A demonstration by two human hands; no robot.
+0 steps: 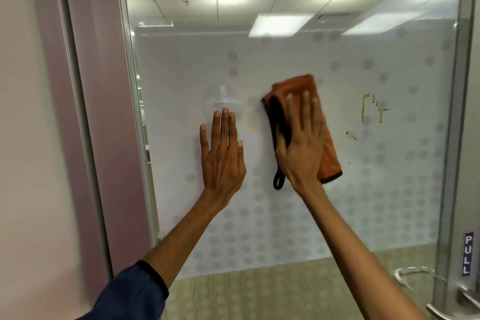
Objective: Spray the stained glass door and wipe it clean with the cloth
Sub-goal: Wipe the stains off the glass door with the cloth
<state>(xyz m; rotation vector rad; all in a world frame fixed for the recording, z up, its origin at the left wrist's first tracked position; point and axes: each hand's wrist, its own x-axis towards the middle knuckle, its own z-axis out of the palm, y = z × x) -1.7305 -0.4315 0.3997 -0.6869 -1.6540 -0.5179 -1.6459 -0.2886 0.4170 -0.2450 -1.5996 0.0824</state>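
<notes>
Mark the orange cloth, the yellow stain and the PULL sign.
orange cloth [298, 85]: head view, bare upper fold.
yellow stain [363, 109]: head view, left drip streak.
PULL sign [468, 254]: head view, middle of the label.

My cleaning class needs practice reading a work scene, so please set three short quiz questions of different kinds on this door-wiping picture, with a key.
1. True or false: the left hand lies flat on the glass door and holds nothing.
2. On which side of the orange cloth are the yellow-brown drip stains? A) its left B) its right C) hidden under it
3. Fill in: the sticker above the door handle reads ____.

Key:
1. True.
2. B. The right hand presses the cloth against the glass, clear of the stains.
3. PULL.
</notes>
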